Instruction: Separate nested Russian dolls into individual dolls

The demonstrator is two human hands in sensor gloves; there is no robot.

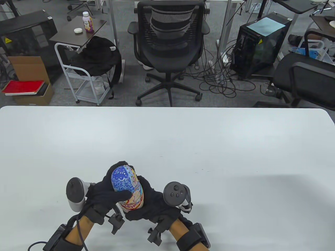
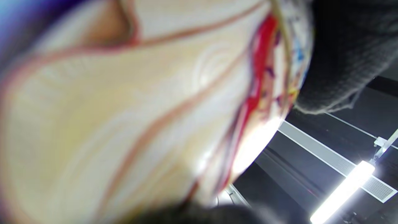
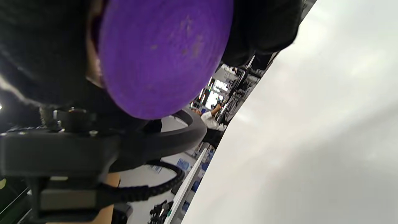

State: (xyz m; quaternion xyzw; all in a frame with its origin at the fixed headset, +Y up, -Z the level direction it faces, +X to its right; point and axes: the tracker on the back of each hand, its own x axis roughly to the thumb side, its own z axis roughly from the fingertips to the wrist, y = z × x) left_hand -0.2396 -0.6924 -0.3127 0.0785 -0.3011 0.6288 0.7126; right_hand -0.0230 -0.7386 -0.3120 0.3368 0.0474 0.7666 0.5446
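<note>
We're basically at the start here. The doll looks like one closed piece, lifted off the bench down around 6 o'clock of the table view, head tipped toward 12. No loose halves or smaller dolls are out anywhere on the bench, so as far as we can tell nothing is separated yet and every layer is left to do.

Our left hand wraps the upper part, thumb lying across the blue patterned head. Our right hand cups the lower body, fingers curled around it. In the right wrist view the doll's purple base fills the top, gripped on both sides by glove. Looks to us like we're set up for the first twist-and-pull, but we can't spot the seam.

The left wrist view is just blurry cream and red paint up close.

Writing: nothing on the doll we can read. The bottle at 11 o'clock on the side table has a label, too small to make out. There's a yellow warning sticker on the dark case at 10 o'clock, and we can't read any text on it.
</note>
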